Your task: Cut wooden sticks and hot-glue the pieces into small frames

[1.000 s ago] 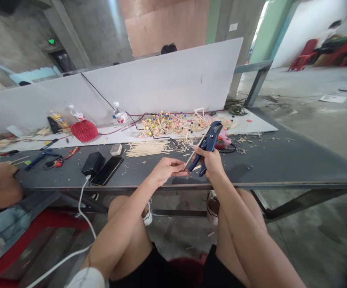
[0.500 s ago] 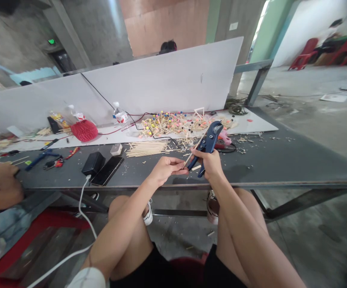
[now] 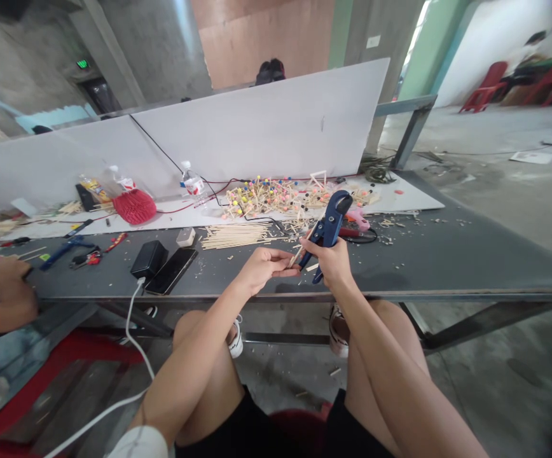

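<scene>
Head: left grip [image 3: 262, 270] pinches stick [image 3: 296, 257], right grip [image 3: 334, 262] clasps cutter [image 3: 331, 224], both slanting away rightward.

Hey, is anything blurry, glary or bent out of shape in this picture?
Head view: the cutter in the right hand looks fairly clear; head view: a far red chair looks soft and stretched; head view: a pale streak of glare crosses the grey wall; head view: the upper right corner is dark.
</scene>
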A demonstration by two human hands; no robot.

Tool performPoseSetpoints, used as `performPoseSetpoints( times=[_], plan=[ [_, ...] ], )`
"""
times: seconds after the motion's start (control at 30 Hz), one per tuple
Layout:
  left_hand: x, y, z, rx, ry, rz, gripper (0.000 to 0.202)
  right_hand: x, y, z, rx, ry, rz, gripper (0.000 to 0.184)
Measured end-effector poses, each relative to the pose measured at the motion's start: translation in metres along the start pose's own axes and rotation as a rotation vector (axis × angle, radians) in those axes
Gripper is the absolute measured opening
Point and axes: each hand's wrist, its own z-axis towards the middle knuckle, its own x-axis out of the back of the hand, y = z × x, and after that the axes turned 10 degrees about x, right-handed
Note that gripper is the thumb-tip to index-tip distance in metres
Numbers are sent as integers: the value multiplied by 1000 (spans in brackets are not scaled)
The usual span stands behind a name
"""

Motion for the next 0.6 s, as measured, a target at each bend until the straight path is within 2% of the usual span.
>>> performPoseSetpoints(
  times=[0.6],
  plan=[
    [1,-2,0,-10,-18,24,24,3,4,0,6,-20,-14,29]
  ],
)
